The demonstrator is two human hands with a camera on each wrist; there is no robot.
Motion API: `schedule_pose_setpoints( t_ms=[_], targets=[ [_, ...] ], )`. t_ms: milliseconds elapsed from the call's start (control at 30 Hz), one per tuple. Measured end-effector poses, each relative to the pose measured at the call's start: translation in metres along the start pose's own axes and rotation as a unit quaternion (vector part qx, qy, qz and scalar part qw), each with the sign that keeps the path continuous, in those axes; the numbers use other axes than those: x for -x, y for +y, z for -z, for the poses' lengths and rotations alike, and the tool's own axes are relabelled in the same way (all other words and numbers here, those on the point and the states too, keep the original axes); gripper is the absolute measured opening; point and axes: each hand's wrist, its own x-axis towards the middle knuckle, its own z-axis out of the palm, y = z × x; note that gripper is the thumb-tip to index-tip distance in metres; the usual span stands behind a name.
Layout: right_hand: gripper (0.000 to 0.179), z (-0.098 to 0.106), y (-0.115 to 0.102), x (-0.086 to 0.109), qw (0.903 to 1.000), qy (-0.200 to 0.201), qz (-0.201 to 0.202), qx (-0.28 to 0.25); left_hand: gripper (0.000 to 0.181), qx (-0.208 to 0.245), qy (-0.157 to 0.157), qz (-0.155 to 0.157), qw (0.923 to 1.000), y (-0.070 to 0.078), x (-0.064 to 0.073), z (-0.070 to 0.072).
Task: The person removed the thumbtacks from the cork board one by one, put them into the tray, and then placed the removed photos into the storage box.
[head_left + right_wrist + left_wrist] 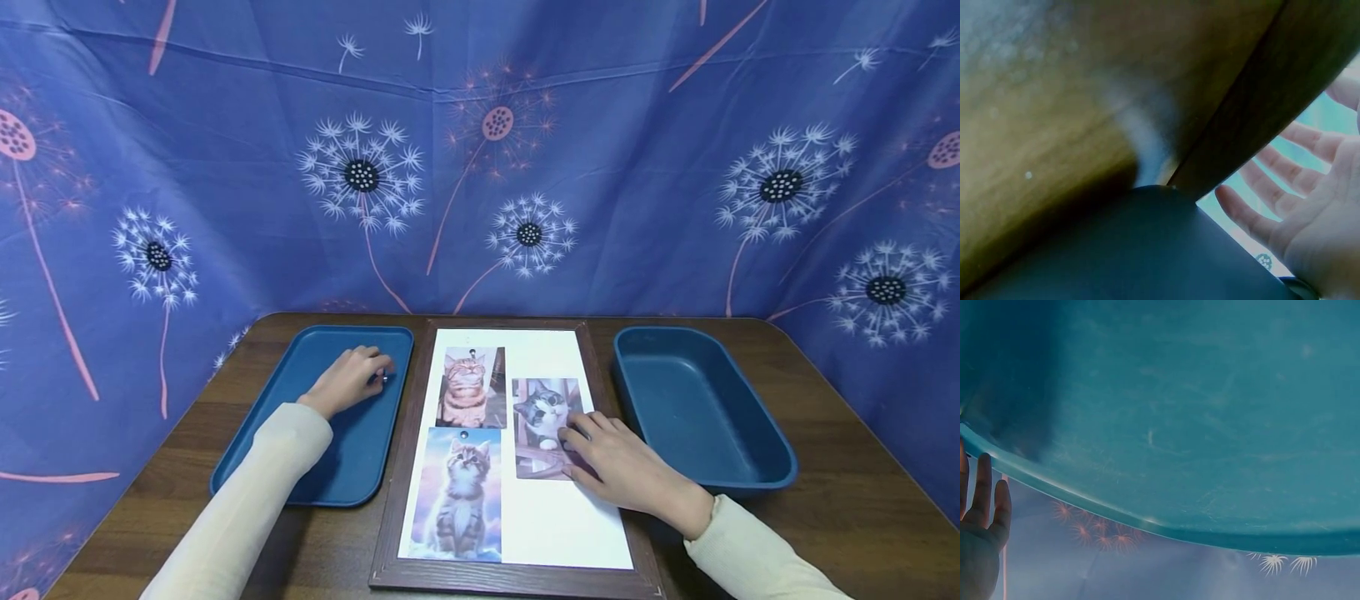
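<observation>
Over the right side of the blue tray (pixel 311 479), my left hand (pixel 348 375) pinches a small silver magnet-like piece (pixel 386 378) between thumb and fingers. My right hand (pixel 626 462) lies with extended fingers on the right part of a grey-and-white cat photo (pixel 542 417), against the framed white board (pixel 562 533). On the board's left half are an orange cat photo (pixel 465 396) and, below it, a kitten photo (pixel 461 500) with a pastel sky. A small dark-silver round piece (pixel 472 354) sits at the top of the orange cat photo, and a similar one (pixel 464 435) on the kitten photo.
A deep blue bin (pixel 682 400) stands right of the board, close to my right forearm. The board's brown frame (pixel 517 577) lies between tray and bin on the wooden table (pixel 847 517). Behind hangs a blue dandelion-print cloth (pixel 622 150).
</observation>
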Motion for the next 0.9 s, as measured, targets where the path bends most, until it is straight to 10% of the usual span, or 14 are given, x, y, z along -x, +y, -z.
schedule_pose_setpoints(
  t_ms=[900],
  targets=[
    [0.05,0.001,-0.001,-0.002,0.9998,-0.018,-0.01,0.001,0.018,-0.024,-0.023,0.012,0.9994,0.015,-0.016,0.009]
  ],
)
